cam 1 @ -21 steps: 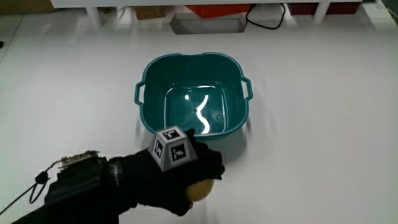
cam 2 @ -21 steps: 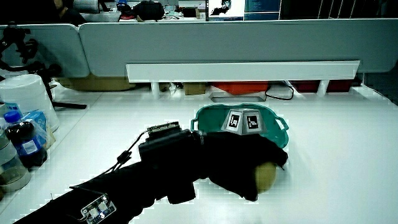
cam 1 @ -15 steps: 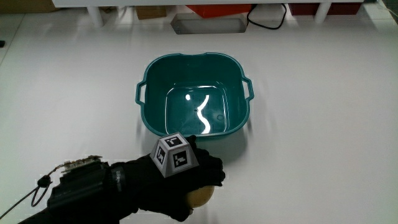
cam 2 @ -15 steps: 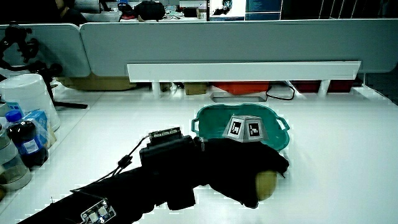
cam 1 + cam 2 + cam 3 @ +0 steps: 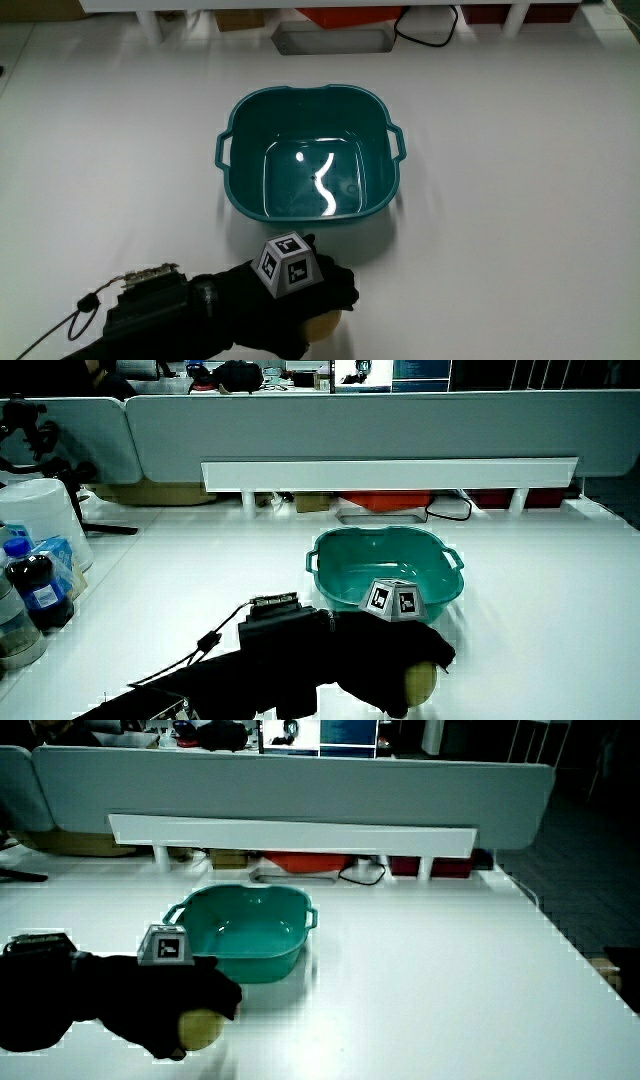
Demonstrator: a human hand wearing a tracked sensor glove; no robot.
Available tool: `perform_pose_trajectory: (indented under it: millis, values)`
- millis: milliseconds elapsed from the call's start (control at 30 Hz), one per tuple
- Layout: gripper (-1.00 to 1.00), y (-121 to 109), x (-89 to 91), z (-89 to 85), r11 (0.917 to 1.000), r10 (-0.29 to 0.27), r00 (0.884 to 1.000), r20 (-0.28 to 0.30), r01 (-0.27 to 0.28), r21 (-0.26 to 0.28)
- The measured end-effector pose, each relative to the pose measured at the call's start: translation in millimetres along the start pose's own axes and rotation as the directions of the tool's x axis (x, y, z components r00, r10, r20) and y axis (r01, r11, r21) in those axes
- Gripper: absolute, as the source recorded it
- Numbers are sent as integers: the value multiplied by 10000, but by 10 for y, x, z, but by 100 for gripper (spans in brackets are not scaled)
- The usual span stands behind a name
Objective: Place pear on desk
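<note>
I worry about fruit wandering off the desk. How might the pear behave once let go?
The pear looks rounded, so it may roll a little on the smooth table. It keeps its shape in the hand, so it is probably firm. The basin nearby could stop a roll that way.

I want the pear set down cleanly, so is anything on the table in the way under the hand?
Nothing visible is. The hand grips the pear over bare white desk, nearer to the person than the teal basin, which stands clear of it.
</note>
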Motion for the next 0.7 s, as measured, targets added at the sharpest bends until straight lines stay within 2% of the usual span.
perform_pose_trajectory:
  millis: [67, 167, 300, 400, 500, 533, 567, 700]
  values:
    - [0, 18, -44, -35, 10000, 18, 10000, 27, -18, 94]
    - [0, 50, -109, -99, 9995, 293, 9995, 113, -292, -90]
    - [0, 104, -194, -164, 9997, 215, 9995, 249, -212, -118]
    - [0, 113, -210, -172, 9991, 360, 9984, 435, -349, -258]
    - [0, 123, -227, -188, 9984, 450, 9983, 363, -437, -359]
    - [0, 142, -260, -221, 9992, 297, 9988, 379, -287, -275]
    - [0, 134, -247, -205, 9985, 404, 9986, 353, -390, -388]
    - [0, 148, -265, -219, 9992, 303, 9988, 394, -292, -286]
